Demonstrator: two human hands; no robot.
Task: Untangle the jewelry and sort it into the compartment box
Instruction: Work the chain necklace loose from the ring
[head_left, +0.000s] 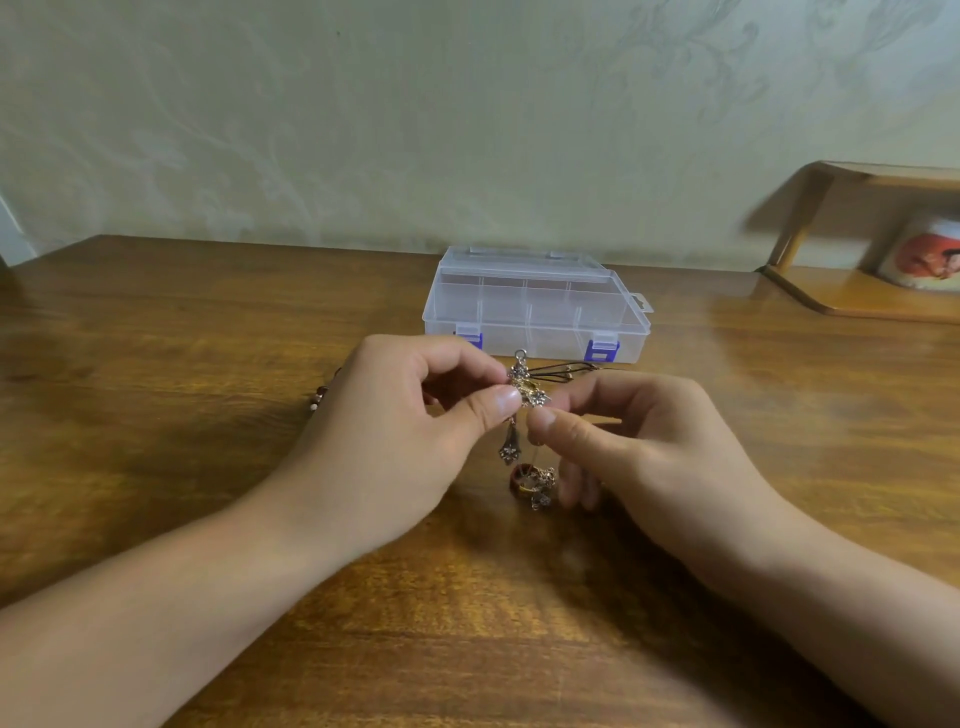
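A tangle of metal jewelry (525, 385) with flower-shaped charms hangs above the wooden table, held between both hands. My left hand (415, 415) pinches it with thumb and forefinger from the left. My right hand (639, 441) pinches it from the right. A drop pendant (509, 448) and a cluster with a dark red ring (530, 483) dangle below. A dark cord (566, 370) trails behind the hands. The clear compartment box (535, 304) with blue clasps sits shut behind the hands, lid down.
A beaded piece (318, 400) peeks out left of my left wrist on the table (156, 364). A low wooden shelf (857, 291) with a patterned cup (930, 257) stands at the back right. A wall runs close behind the box.
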